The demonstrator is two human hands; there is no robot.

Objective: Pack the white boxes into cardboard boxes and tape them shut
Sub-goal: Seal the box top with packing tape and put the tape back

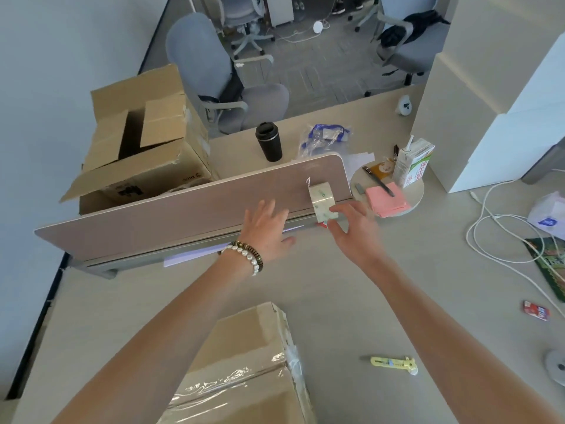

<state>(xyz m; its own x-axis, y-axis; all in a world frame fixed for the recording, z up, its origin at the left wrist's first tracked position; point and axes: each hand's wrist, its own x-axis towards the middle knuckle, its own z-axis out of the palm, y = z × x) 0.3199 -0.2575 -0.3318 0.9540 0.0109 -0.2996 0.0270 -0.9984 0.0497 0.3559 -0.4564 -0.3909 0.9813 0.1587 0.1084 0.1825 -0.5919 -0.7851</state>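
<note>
Both arms reach toward twelve o'clock: right hand [354, 228] pinches the tape roll [321, 201] against the divider [189, 209], left hand [267, 228] spread wide, holding nothing. Taped cardboard box [244, 368] sits at six o'clock. Roll could slip behind the divider if that light pinch falters.

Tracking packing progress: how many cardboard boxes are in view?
2. A taped box sits on the near desk below the arms; an open box stands beyond the divider, far left. Others may be hidden.
</note>
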